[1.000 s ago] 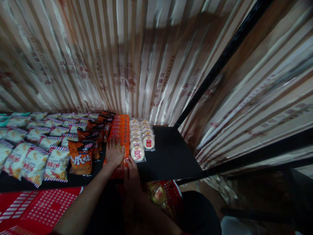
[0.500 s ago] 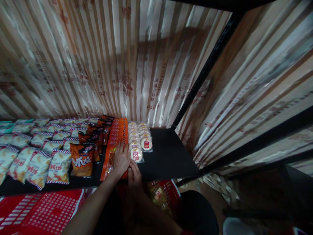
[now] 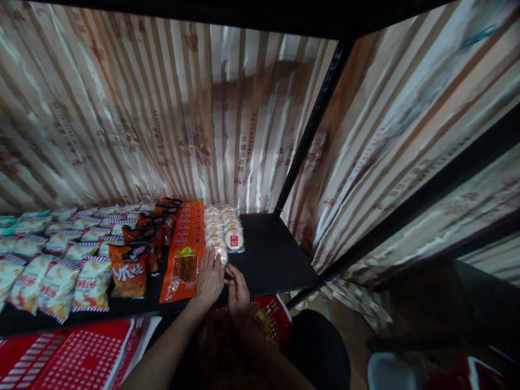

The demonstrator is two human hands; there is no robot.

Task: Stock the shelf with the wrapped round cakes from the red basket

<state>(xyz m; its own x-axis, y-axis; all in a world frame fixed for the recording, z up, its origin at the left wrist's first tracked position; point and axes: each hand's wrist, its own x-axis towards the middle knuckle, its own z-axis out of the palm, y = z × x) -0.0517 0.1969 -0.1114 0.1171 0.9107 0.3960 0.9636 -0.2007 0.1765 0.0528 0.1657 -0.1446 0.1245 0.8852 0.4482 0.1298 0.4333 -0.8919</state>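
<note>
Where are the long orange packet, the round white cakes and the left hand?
long orange packet (image 3: 183,269), head view, its clear window.
round white cakes (image 3: 234,239), head view, red label.
left hand (image 3: 210,277), head view, its back.

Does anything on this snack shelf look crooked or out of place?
Mostly tidy rows. The front orange packet sits slightly tilted against the straight orange row behind it. The left hand covers the frontmost round cake pack, the right hand beside it. Nothing looks spilled or torn.

shelf: chip bags left | jerky packs middle | round cakes right
</note>
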